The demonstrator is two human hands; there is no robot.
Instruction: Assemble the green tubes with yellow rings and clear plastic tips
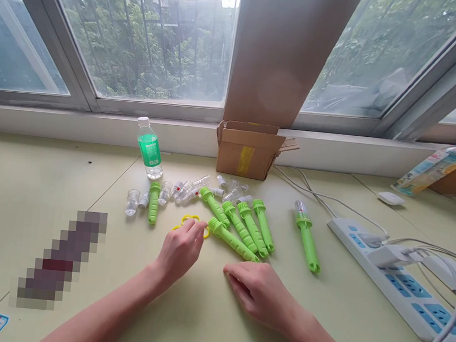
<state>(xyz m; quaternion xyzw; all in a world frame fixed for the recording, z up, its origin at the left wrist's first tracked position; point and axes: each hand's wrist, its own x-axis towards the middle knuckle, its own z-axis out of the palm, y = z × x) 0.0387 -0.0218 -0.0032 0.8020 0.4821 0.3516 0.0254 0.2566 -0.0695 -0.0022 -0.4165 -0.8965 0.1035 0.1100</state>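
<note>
My left hand (181,247) is closed, its fingertips pointing down over several thin yellow rings (190,218) on the table. Those fingers hide whatever lies between them. Just right of them is the threaded end of a green plastic flashlight handle (233,240). My right hand (255,290) rests on the tabletop with its fingers curled together, below that handle and apart from it. Several similar green handles (241,228) lie behind, and one stands upright or nearly so at the left (153,204). Farther right lies a green handle with a clear cap fitted (307,242).
Clear plastic caps and white pieces (186,191) lie scattered behind the handles. A water bottle (150,151) and a cardboard box (249,151) stand near the window. At right are a power strip (397,284) with cables and a tilted bottle (433,167). A pixelated patch covers something at left.
</note>
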